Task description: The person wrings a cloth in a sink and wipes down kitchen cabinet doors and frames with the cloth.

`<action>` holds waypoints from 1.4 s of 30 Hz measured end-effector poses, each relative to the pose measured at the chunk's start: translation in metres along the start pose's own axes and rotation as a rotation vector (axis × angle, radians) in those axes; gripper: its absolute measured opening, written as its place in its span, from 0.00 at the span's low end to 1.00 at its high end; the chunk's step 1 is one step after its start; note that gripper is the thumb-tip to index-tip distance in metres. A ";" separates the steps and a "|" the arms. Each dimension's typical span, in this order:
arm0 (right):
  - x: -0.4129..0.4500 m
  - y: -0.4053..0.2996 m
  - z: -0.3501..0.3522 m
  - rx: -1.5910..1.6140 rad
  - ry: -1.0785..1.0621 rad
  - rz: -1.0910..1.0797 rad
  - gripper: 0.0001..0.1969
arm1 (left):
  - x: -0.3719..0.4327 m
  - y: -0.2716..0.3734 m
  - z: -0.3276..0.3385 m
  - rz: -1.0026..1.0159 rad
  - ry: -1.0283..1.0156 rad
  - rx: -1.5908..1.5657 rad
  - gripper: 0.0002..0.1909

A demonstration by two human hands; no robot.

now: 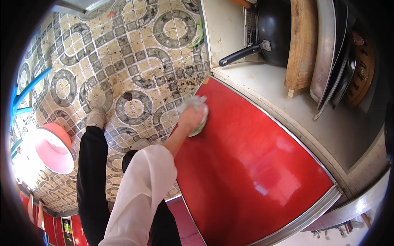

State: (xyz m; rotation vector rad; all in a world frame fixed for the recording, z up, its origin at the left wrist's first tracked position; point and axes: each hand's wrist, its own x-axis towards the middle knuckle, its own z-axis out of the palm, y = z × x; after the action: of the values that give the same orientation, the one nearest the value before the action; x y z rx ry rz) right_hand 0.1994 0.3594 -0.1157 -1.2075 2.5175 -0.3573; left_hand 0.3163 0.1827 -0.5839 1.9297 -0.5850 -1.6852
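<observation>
My right hand (pixel 192 118), below a pushed-up white sleeve, is closed on a crumpled pale cloth (pixel 198 127) with greenish patches. It presses the cloth against the upper left edge of a glossy red cabinet door (pixel 246 160), which stands open with a metal trim along its edges. The cloth and fingers are slightly blurred, and part of the cloth is hidden under the hand. My left hand is out of view.
Right of the door, a cabinet shelf (pixel 264 83) holds a black pan (pixel 274 30), a wooden board (pixel 300 46) and several trays and lids. A pink basin (pixel 55 150) stands on the patterned tile floor (pixel 132 77). Another person's arms (pixel 40 213) show at lower left.
</observation>
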 end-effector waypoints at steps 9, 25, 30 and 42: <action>0.013 -0.008 0.000 0.050 -0.089 -0.030 0.26 | -0.167 0.083 -0.012 0.472 -0.010 -0.442 0.36; 0.030 0.002 0.011 -0.088 -0.038 0.087 0.27 | -0.023 0.045 0.013 0.408 0.104 -0.212 0.31; 0.033 0.000 0.016 -0.101 -0.050 0.090 0.28 | 0.065 0.040 0.002 -0.005 -0.046 -0.109 0.35; 0.023 0.001 0.007 -0.108 -0.056 0.113 0.28 | 0.034 0.056 0.002 0.076 -0.018 -0.144 0.36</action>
State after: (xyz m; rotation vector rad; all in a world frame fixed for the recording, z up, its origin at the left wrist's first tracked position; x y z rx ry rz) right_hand 0.1879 0.3408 -0.1269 -1.0908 2.5719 -0.1600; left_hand 0.3196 0.1178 -0.5748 1.7715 -0.5224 -1.6524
